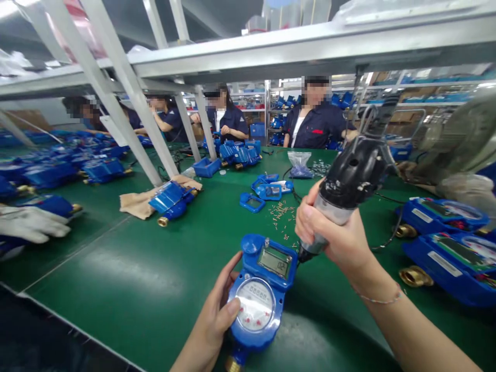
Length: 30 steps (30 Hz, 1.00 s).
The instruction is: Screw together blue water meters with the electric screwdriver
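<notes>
The water meter (251, 268) has a glossy blue plastic housing, with smooth clear plastic over its dial; its brass coupling (232, 365) shines dull yellow; the electric screwdriver (351, 175) has a matt black plastic body, scuffed with pale marks, above a smooth grey section (329, 209); the green bench mat (116, 263) is smooth with a soft sheen; the shelf frame (271, 57) is pale painted metal; the tan cloth (141, 202) looks soft and matt; the white glove (31, 223) is woven fabric; the bag (300, 164) is thin glossy clear plastic.
</notes>
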Tool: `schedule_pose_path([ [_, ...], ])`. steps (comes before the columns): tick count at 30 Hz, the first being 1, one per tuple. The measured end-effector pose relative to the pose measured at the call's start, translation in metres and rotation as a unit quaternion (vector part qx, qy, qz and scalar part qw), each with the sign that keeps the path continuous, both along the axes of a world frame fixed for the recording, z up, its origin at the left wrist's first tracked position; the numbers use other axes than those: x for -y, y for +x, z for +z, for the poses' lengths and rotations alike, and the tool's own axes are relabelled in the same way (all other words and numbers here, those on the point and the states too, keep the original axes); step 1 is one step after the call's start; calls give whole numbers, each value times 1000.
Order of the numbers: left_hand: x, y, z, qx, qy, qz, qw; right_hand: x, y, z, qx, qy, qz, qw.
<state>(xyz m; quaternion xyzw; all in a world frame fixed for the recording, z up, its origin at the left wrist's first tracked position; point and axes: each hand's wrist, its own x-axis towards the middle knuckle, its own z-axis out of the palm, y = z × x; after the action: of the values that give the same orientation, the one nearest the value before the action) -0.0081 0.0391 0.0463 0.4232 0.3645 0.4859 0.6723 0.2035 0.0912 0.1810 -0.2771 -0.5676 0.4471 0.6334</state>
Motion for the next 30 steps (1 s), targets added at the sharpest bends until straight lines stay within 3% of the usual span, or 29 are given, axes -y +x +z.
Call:
schedule_pose_path([
  [9,9,14,-9,-1,22,41,999,7,-2,9,8,-2,-5,1000],
  [15,33,35,-8,-73,39,131,988,14,-1,54,-47,76,-131,987],
  [19,51,49,-8,-88,41,170,981,13,-18,77,-78,125,-202,968],
  [23,56,52,-9,-75,40,179,980,-7,-50,75,-41,94,-128,986],
  [27,54,48,-10,-60,46,184,980,-32,-85,58,50,35,-61,996],
  [30,52,45,-12,-37,7,156,987,-43,-103,44,92,3,-13,996],
])
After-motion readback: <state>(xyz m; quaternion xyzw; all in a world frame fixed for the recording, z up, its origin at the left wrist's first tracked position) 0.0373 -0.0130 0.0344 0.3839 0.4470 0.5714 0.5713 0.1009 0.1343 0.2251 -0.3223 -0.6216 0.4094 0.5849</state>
